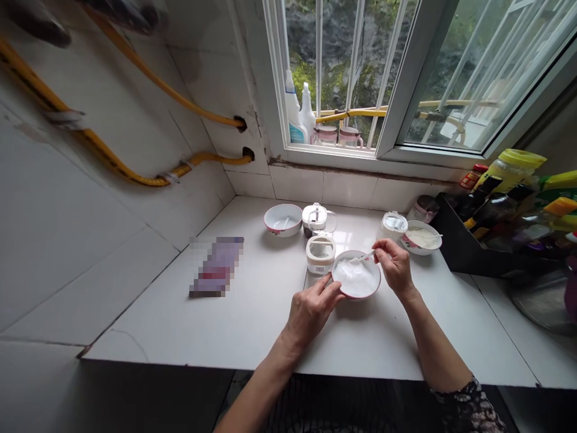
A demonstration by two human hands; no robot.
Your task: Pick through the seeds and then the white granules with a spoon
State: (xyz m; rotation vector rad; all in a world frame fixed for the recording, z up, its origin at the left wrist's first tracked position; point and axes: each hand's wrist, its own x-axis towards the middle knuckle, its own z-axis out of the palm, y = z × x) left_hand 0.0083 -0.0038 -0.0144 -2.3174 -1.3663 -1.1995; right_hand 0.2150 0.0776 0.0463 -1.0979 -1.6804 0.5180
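A bowl (356, 294) of white granules stands on the counter before me. My left hand (313, 307) grips its rim at the near left side. With my right hand (393, 264) I pinch the handle of a small white spoon (366, 256), its tip lying in the white granules (354, 276). Just left of the bowl sits a square lidded jar (320, 254). Behind that is another clear-lidded jar (315, 218) with dark contents, beside a bowl (282, 220) holding a white spoon. Beyond my right hand are a third lidded jar (393, 225) and a bowl (421, 237) with pale powder.
A black box (469, 240) crowded with bottles stands at the right, with a dark-lidded jar (424, 209) beside it. A blurred-out purple packet (217, 266) lies at the left. Yellow pipes (148, 177) run along the left wall. Spray bottles (306, 114) stand at the barred window.
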